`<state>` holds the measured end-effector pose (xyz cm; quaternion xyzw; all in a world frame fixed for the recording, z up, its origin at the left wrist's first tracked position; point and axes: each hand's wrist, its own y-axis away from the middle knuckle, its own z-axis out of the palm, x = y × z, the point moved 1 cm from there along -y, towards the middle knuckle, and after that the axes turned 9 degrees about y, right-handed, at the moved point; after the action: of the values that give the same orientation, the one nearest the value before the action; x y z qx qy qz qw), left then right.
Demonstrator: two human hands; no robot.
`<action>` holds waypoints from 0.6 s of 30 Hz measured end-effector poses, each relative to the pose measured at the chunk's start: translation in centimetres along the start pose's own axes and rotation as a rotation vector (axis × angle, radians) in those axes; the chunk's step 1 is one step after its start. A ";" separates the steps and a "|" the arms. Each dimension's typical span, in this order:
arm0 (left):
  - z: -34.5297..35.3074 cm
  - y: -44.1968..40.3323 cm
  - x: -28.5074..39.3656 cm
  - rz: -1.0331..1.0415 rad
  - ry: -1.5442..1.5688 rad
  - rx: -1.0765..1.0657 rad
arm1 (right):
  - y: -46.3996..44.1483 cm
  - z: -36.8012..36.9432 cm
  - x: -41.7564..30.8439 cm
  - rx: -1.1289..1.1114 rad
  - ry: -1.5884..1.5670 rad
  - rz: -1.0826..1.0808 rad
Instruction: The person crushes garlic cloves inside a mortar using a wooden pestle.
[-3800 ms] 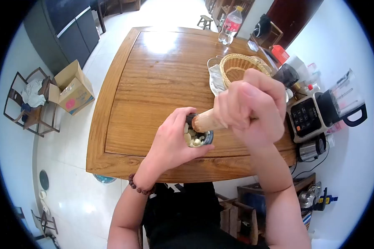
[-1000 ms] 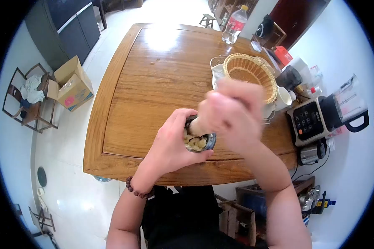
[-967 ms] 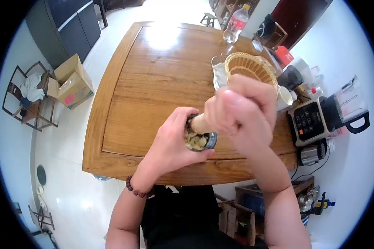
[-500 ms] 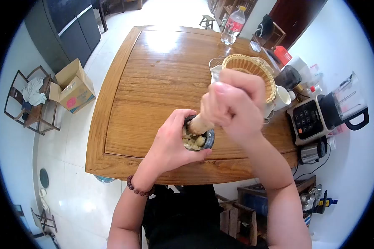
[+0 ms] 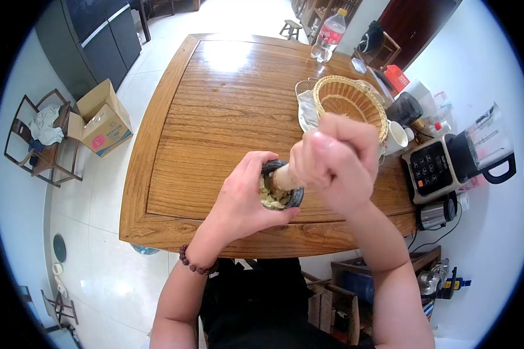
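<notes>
A dark stone mortar (image 5: 297, 198) stands near the front edge of the wooden table (image 5: 209, 139). Pale, yellowish-green crushed pieces (image 5: 272, 196) lie inside it; I cannot make out what they are. My left hand (image 5: 241, 195) is wrapped round the mortar's left and near sides, the thumb along its near rim. In my right hand (image 5: 337, 166), closed in a fist, is a light wooden pestle (image 5: 283, 177), tilted, its lower end down among the crushed pieces. The fist covers the pestle's upper part.
A wicker basket (image 5: 346, 96) sits beyond my right hand, beside a white mug (image 5: 395, 137). To the right stand a blender (image 5: 448, 163) and a steel kettle (image 5: 435, 215). A plastic bottle (image 5: 330, 35) is at the far edge. An open cardboard box (image 5: 102, 125) lies on the floor, left.
My right fist and the pestle have moved slightly down and to the right, the pestle now lower in the mortar. The left hand keeps its grip, with a slight shift of the mortar.
</notes>
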<state>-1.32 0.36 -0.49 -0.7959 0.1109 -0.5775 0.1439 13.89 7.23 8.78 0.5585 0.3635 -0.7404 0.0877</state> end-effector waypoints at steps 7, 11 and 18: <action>-0.1 0.0 0.1 0.005 -0.010 -0.022 | 0.2 0.4 1.1 0.001 0.269 0.019; -0.1 0.1 0.1 0.023 0.000 -0.008 | -0.7 0.6 -1.1 0.013 0.101 -0.027; -0.1 -0.1 -0.2 0.022 -0.018 0.000 | 1.3 0.6 2.0 -0.009 0.271 0.023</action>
<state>-1.46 0.53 -0.57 -0.7997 0.1183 -0.5689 0.1509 13.40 6.48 6.51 0.6571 0.3686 -0.6557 0.0489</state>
